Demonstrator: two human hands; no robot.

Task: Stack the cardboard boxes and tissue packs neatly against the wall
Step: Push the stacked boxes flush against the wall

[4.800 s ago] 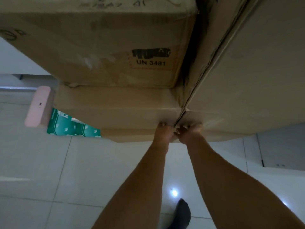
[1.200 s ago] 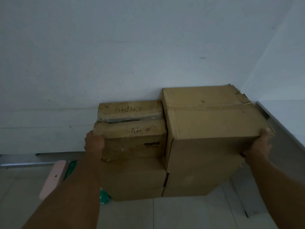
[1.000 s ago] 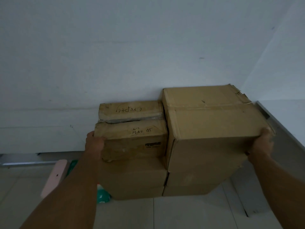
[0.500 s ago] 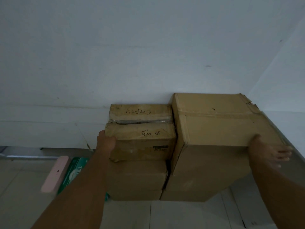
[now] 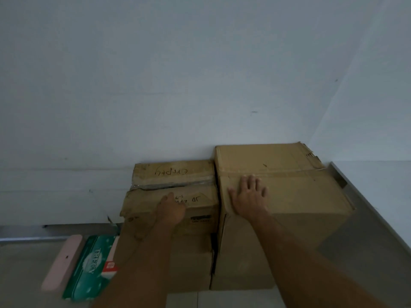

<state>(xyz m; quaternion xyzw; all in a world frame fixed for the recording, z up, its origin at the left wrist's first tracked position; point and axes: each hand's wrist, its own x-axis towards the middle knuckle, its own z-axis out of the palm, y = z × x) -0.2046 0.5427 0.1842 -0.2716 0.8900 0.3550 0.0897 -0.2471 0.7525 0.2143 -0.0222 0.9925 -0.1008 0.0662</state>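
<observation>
Right hand (image 5: 249, 196), fingers spread flat, on the large box (image 5: 302, 196). Left hand (image 5: 172, 210) beside it touches the smaller box (image 5: 173, 174); grip unclear.

We see brown cardboard all round. The large box (image 5: 289, 196) at four o'clock is matt and fairly smooth, and its far top edge is frayed. The small box (image 5: 153, 203) at its nine o'clock is rougher, creased and scuffed, with a glossy tape (image 5: 169, 186) strip across the top. At seven o'clock the green tissue pack (image 5: 91, 267) wears shiny plastic film, and the pink pack (image 5: 62, 263) looks smooth and matt. The wall (image 5: 178, 74) is matt paint. The floor (image 5: 26, 274) is smooth tile.
</observation>
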